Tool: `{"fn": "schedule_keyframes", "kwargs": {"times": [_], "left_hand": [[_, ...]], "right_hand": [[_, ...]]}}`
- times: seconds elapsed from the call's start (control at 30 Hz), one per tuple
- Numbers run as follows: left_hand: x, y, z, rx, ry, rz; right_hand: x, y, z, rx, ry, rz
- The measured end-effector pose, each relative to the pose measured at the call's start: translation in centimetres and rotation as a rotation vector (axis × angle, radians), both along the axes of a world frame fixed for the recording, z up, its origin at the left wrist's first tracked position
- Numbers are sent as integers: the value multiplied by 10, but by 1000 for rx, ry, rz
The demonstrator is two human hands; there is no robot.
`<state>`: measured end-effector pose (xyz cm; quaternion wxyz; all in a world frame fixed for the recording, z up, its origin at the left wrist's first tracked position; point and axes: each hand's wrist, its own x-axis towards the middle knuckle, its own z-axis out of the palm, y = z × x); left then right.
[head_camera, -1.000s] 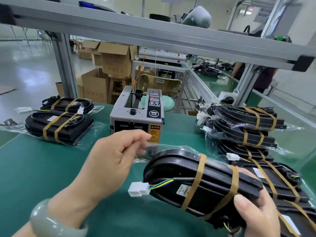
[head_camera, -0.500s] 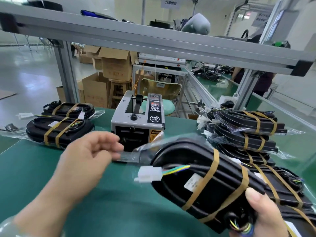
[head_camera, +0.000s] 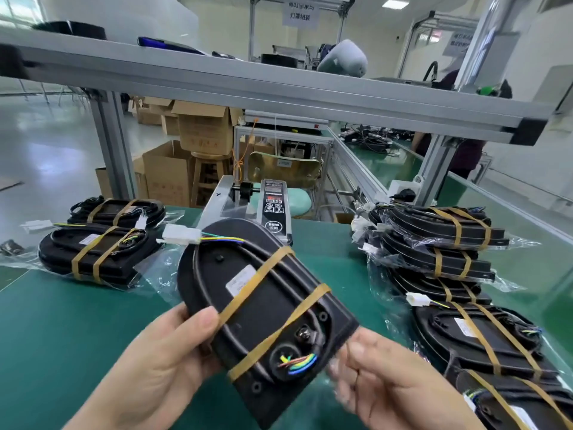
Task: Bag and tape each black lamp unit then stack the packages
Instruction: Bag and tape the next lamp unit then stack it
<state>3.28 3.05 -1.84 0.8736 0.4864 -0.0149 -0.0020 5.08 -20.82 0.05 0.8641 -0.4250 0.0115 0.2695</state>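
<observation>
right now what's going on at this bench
A person holds a black oval lamp unit bound with tan bands above the green table. The left hand grips its left edge; the right hand, blurred, is at its lower corner. A grey tape dispenser stands behind. A stack of bagged units sits at the right; two bagged units lie at the left.
</observation>
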Motion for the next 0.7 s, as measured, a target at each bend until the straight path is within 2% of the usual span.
{"fn": "schedule_keyframes", "kwargs": {"times": [0.07,0.13,0.2,0.23,0.3,0.37,0.4,0.47,0.57,0.7], "left_hand": [[-1,7,-3,-11,22,-16],[-3,8,-5,-5,35,-18],[-4,7,-7,-20,37,18],[-4,6,-7,-39,31,41],[-3,7,-8,-70,26,84],[-2,11,-10,-84,19,139],[-2,13,-10,-75,8,165],[-5,16,-11,-43,5,220],[-10,20,-14,-3,43,295],[-18,50,-20,49,65,496]], "right_hand": [[6,1,-3,-47,-46,-141],[12,5,-2,-27,-122,-394],[13,12,-6,23,-144,-513],[12,15,-12,71,-117,-459],[2,24,-18,74,-41,-128],[-7,30,-23,-122,-112,150],[-9,31,-26,-265,-177,180],[-7,34,-28,-462,-251,78],[-8,37,-28,-537,-262,47],[-13,29,-33,-564,-257,-15]]}}
